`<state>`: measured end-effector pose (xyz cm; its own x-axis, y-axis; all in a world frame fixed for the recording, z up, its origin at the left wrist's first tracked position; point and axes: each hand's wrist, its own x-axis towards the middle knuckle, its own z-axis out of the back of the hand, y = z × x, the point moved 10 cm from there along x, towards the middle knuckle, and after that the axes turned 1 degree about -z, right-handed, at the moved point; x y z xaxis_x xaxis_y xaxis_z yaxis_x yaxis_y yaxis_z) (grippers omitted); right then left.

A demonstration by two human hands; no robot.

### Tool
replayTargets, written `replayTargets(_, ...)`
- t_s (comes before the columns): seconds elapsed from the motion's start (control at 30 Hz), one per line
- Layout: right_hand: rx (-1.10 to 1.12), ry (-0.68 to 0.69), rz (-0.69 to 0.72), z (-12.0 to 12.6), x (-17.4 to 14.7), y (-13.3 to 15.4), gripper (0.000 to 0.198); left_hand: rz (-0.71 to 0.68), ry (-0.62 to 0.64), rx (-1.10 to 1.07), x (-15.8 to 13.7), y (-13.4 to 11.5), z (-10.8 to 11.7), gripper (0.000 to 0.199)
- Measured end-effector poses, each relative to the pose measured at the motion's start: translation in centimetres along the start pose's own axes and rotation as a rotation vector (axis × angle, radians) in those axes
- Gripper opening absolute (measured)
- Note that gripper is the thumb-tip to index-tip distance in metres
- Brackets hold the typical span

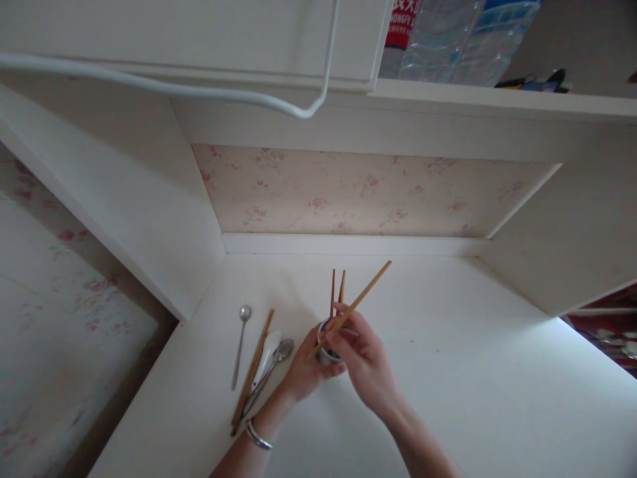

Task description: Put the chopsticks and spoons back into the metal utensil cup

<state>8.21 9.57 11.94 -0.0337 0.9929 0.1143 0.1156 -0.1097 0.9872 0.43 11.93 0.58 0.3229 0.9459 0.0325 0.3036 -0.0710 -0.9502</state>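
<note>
My left hand (307, 366) is wrapped round a small round cup (329, 357) on the white tabletop. Chopsticks (333, 292) stand in the cup and lean on its far side. Between the thumb and fingers of my right hand (365, 358) is a wooden chopstick (369, 287), slanted across the cup's mouth. Its lower end lies near my left hand; whether it touches is unclear. Left of my hands lie more chopsticks (256, 365), a white spoon (269, 348), a metal spoon (283, 350) and a long-handled small spoon (244, 315). My right hand hides part of the cup.
A white tabletop (478, 398) extends around the cup, with side panels (149, 166) and a flowered back wall (363, 192). Overhead is a shelf (472, 96) with plastic bottles (442, 40). A white cable (223, 95) hangs in front of the cabinet.
</note>
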Motion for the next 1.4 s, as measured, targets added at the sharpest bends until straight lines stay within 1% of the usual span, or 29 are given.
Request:
replayTargets(0.07, -0.039, -0.111, 0.007, 3.0, 1.1, 0.7, 0.036, -0.055, 0.057, -0.002, 0.0, -0.5, -0.8, 0.079)
replayTargets(0.13, -0.125, -0.213, 0.019, 5.7, 2.1, 0.8, 0.037, -0.089, 0.085, 0.019, -0.1, -0.6, -1.0, 0.081)
replayTargets(0.2, -0.257, -0.283, 0.033, 7.5, 2.9, 0.5, 0.041, -0.082, 0.094, 0.035, -0.1, -0.2, -1.0, 0.080)
replayTargets(0.27, -0.416, -0.314, 0.043, 8.5, 3.3, -0.1, 0.043, -0.068, 0.106, 0.029, -0.1, 0.2, -1.0, 0.080)
replayTargets(0.37, -0.624, -0.271, 0.083, 8.1, 3.5, -1.3, 0.042, -0.064, 0.092, 0.033, 0.0, 0.5, -0.8, 0.080)
replayTargets(0.47, -0.708, -0.173, 0.127, 6.7, 3.3, -2.3, 0.042, -0.072, 0.073, 0.031, 0.1, 0.5, -0.7, 0.080)
replayTargets(0.57, -0.693, -0.062, 0.120, 5.3, 3.2, -3.3, 0.041, -0.075, 0.063, 0.036, 0.2, 0.5, -0.7, 0.079)
replayTargets(0.67, -0.661, -0.007, 0.098, 4.7, 3.2, -4.1, 0.040, -0.075, 0.048, 0.049, 0.2, 0.6, -0.5, 0.079)
replayTargets(0.87, -0.602, 0.005, 0.050, 4.8, 3.4, -5.3, 0.037, -0.074, 0.054, 0.097, 0.2, 0.6, -0.3, 0.080)
replayTargets(0.97, -0.499, -0.026, -0.009, 5.7, 3.2, -6.4, 0.037, -0.078, 0.047, 0.097, 0.3, 0.6, -0.3, 0.080)
replayTargets(1.03, -0.377, -0.033, -0.068, 6.3, 2.8, -7.4, 0.047, -0.087, 0.061, 0.081, 0.3, 0.3, -0.6, 0.080)
replayTargets(1.1, -0.254, 0.011, -0.109, 6.4, 2.0, -8.5, 0.060, -0.093, 0.080, 0.080, 0.2, -0.1, -1.0, 0.078)
replayTargets(1.2, -0.147, 0.140, -0.112, 5.4, 0.5, -9.7, 0.091, -0.100, 0.081, 0.139, 0.2, -0.6, -1.1, 0.073)
replayTargets(1.27, -0.111, 0.186, -0.102, 4.8, -0.3, -10.4, 0.110, -0.096, 0.055, 0.217, 0.3, -0.6, -0.7, 0.071)
replayTargets(1.3, -0.101, 0.181, -0.093, 4.6, -0.5, -10.8, 0.114, -0.092, 0.041, 0.254, 0.4, -0.5, -0.5, 0.071)
replayTargets(1.33, -0.095, 0.162, -0.080, 4.5, -0.7, -11.0, 0.114, -0.088, 0.030, 0.285, 0.4, -0.3, -0.3, 0.071)
replayTargets(1.4, -0.099, 0.110, -0.047, 4.5, -0.8, -11.3, 0.101, -0.084, 0.030, 0.320, 0.2, -0.1, -0.3, 0.072)
